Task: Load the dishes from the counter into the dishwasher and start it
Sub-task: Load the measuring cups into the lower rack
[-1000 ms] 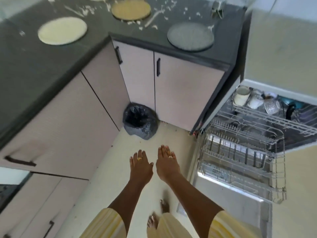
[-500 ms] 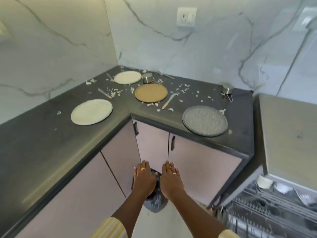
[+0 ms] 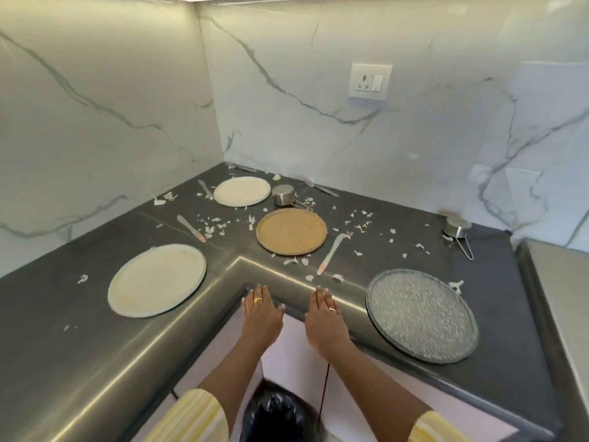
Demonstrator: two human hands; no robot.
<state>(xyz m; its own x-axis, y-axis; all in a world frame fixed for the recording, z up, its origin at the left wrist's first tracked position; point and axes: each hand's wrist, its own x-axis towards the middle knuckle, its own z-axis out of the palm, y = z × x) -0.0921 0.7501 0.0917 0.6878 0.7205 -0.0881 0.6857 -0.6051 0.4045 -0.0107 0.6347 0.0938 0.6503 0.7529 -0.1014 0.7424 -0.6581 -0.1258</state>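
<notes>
Grip L (image 3: 261,314) & grip R (image 3: 325,319), fingers straight, empty, now up at counter (image 3: 63,346) edge, earlier lower.

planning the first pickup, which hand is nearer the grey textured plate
Right. The right hand hovers open just left of the grey textured plate; the left hand is further left, beyond the right one, closer to the large cream plate.

Four plates (image 3: 291,239) on counter (image 3: 63,362)
</notes>
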